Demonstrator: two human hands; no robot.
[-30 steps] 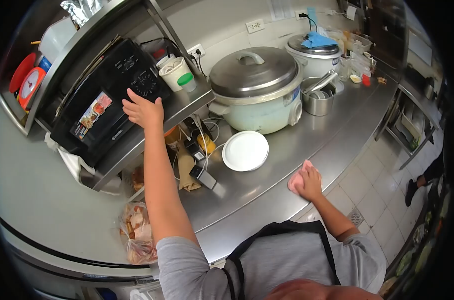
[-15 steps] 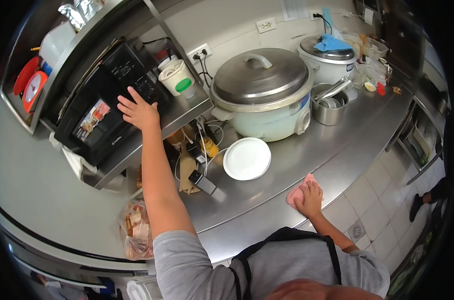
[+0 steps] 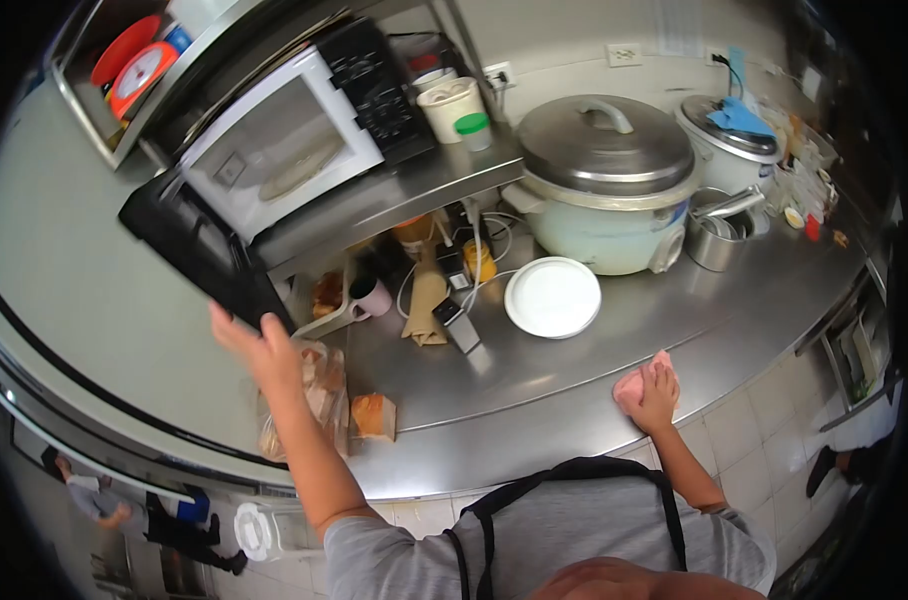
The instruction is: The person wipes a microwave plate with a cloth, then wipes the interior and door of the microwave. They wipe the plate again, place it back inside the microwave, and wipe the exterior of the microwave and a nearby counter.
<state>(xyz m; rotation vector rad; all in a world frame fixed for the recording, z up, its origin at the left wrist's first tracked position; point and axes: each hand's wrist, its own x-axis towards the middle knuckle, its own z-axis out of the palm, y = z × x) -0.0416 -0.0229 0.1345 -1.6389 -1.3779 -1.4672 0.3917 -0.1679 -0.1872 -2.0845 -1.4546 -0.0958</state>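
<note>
A black microwave point(image 3: 372, 85) stands on the steel shelf, its door point(image 3: 199, 245) swung wide and its white inside showing a glass turntable point(image 3: 302, 167). My left hand point(image 3: 262, 350) is by the lower end of that door, slightly blurred, fingers apart and nothing in them. Below it lies a clear bag of bread point(image 3: 314, 405), with a piece of bread point(image 3: 374, 415) on the counter beside it. At the counter's front edge, my right hand point(image 3: 655, 396) presses on a bunched pink cloth point(image 3: 632, 388). A white round lid point(image 3: 552, 297) lies on the counter between my hands.
Behind the lid stands a big lidded rice cooker point(image 3: 609, 215), with a steel pot of utensils point(image 3: 716, 243) to its right. Under the shelf are a pink mug point(image 3: 371, 297), cables and jars. A person point(image 3: 124, 505) stands far left.
The microwave door was closed under my left hand and is now open. My left hand has moved down and left; my right hand stays on the pink cloth. The view has shifted left.
</note>
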